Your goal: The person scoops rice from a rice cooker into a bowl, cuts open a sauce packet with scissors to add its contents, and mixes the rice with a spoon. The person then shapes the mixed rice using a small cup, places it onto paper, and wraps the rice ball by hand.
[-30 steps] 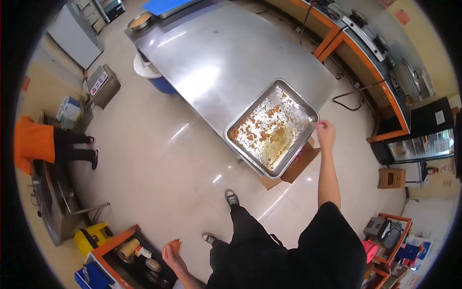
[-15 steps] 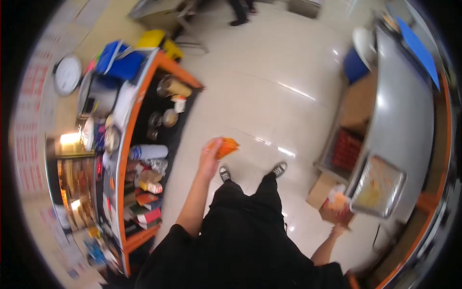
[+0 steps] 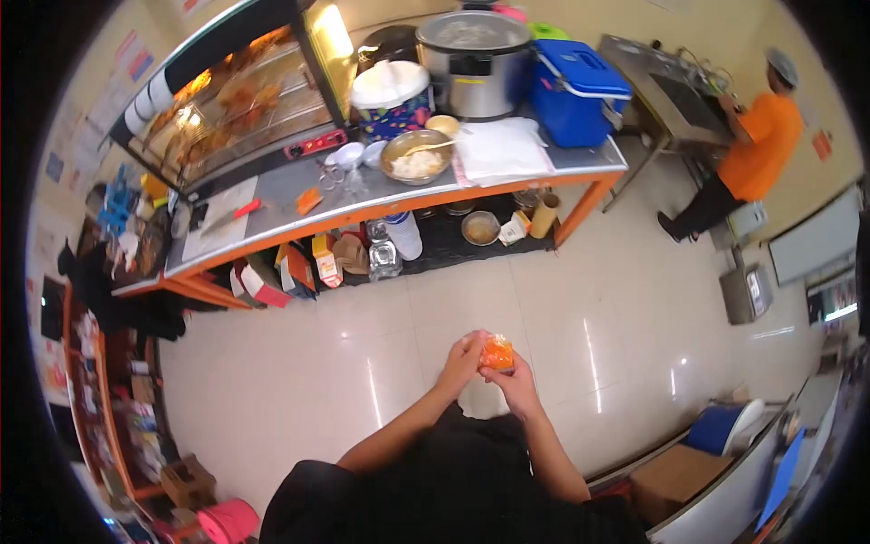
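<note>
Both forearms (image 3: 396, 434) converge — left hand (image 3: 462, 360) and right hand (image 3: 515, 381) close together, fingers (image 3: 473, 342) curled inward.

Could swing pretty freely over the floor (image 3: 281, 372), but blocked far side by the counter (image 3: 362, 220), near right by a cardboard box (image 3: 678, 476).

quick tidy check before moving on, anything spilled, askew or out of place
Nothing looks spilled or damaged. The red-handled, pale-bladed knife toward the long grey counter's left end might seem out of place, since its blade lies uncovered. The shiny orange packet, held between the left hand and the right hand, looks fine.
</note>
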Available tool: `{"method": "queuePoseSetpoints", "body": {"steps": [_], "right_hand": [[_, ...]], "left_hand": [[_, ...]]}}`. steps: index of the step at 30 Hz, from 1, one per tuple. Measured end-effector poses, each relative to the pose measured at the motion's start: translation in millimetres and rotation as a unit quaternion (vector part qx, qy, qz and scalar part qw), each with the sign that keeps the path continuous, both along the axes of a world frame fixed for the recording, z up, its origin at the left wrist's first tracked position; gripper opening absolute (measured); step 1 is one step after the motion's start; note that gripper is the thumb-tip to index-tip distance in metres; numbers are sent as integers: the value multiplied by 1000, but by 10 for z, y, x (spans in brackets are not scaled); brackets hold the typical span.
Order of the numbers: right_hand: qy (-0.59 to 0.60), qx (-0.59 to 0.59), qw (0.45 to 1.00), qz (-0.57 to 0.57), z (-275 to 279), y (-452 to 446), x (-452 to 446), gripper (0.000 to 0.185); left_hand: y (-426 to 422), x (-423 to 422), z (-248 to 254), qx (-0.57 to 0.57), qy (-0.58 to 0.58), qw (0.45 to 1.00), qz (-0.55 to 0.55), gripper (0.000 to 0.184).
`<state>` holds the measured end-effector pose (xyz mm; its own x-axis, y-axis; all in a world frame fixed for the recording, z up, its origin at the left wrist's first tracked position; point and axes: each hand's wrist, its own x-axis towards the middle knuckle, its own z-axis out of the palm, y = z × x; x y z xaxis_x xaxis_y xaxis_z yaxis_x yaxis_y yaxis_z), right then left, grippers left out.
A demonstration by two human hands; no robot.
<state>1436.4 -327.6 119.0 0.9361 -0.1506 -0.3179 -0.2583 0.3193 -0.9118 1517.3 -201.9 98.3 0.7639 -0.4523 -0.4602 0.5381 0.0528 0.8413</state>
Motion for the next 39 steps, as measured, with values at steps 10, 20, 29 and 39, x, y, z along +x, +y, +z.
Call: {"method": "queuePoseSetpoints", "body": {"steps": [10,20,29,39], "right_hand": [[0,16,986,168,901,-296,2508,46],[26,26,939,342,1061,-649,4835,46],[179,20,890,419,249,-520,5758,39],[364,-22,810,460,-86,-569,6120,37]], "left_hand": [[407,2124,1044,-31,17,999,11,52],[157,3765,1280,-41,-19,987,157,48],[556,4678,425,-49,17,999,4,38],[520,5183,-277,-37,183,969,-162,34]]}}
